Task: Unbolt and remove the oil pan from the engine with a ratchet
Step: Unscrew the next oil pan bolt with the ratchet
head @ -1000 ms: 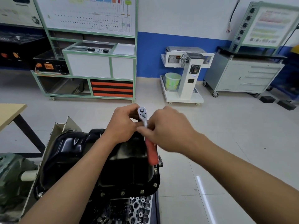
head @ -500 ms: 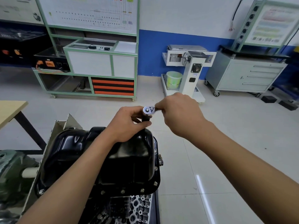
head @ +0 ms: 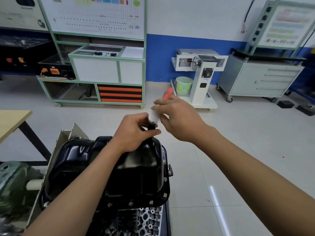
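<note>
Atop the engine (head: 146,220), the glossy black oil pan (head: 136,167) shows bolts (head: 130,204) along its flange. Left hand (head: 134,132) pinches the socket (head: 152,126) under the ratchet (head: 167,93); right hand (head: 179,120) grips its red handle.

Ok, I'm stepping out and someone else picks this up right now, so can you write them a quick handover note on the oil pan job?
Hands: the left hand pinches the dark socket under the ratchet head, above the far end of the oil pan. The right hand grips the ratchet's red handle.
Things: the oil pan sits on the engine, with bolts showing in its near and right flange.
Done: no bolt is visibly out. Whether the socket is on one is hidden.
Left: undo the bolts, then lift the pan off.
</note>
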The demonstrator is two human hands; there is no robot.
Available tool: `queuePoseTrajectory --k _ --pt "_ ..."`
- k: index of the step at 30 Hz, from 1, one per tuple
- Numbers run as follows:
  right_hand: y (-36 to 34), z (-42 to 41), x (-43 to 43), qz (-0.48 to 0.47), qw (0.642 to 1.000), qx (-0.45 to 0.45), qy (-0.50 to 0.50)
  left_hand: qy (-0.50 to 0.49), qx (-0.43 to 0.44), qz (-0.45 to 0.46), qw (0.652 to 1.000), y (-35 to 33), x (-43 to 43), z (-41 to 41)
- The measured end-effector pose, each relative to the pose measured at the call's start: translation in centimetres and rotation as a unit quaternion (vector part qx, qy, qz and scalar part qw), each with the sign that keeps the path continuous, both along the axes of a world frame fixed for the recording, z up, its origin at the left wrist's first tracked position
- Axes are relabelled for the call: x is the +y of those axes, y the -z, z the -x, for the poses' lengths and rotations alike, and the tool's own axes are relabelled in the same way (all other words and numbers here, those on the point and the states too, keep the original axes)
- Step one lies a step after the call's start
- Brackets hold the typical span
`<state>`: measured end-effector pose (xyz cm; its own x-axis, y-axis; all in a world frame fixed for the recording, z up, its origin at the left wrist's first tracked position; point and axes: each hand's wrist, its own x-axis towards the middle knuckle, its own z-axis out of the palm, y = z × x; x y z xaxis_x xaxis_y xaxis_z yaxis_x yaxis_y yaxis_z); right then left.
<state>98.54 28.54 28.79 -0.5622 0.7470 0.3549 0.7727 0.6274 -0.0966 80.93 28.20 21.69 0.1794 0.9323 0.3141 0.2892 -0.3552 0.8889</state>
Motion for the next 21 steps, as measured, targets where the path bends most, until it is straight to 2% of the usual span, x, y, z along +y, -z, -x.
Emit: queuePoseTrajectory --k 3,7,10,13,17,19,21 --pt "0.0 -0.1 -1.4 -0.008 0.998 -0.026 0.063 -0.006 -0.013 -0.005 1.000 0.0 0.1 0.0" --pt "-0.3 -0.3 -3.2 0.033 0.991 -0.028 0.126 -0.010 -0.009 -0.017 1.000 0.2 0.4 0.1" --pt "-0.2 0.1 -4.2 0.087 0.989 -0.028 0.118 -0.016 -0.009 -0.034 0.999 0.2 0.5 0.2" --pt "0.0 0.5 -5.0 0.150 0.985 0.003 0.081 -0.027 0.001 -0.039 0.999 0.2 0.5 0.3" --pt "-1.3 -0.2 -4.2 0.195 0.977 0.041 0.081 -0.041 0.007 -0.040 0.998 0.2 0.6 0.2" --pt "-2.1 -0.7 -3.5 0.173 0.981 0.022 0.085 -0.039 0.003 -0.037 0.999 0.2 0.6 0.2" --pt "-2.2 -0.8 -2.8 0.100 0.989 -0.026 0.103 -0.044 0.007 -0.033 0.998 0.4 0.5 0.3"
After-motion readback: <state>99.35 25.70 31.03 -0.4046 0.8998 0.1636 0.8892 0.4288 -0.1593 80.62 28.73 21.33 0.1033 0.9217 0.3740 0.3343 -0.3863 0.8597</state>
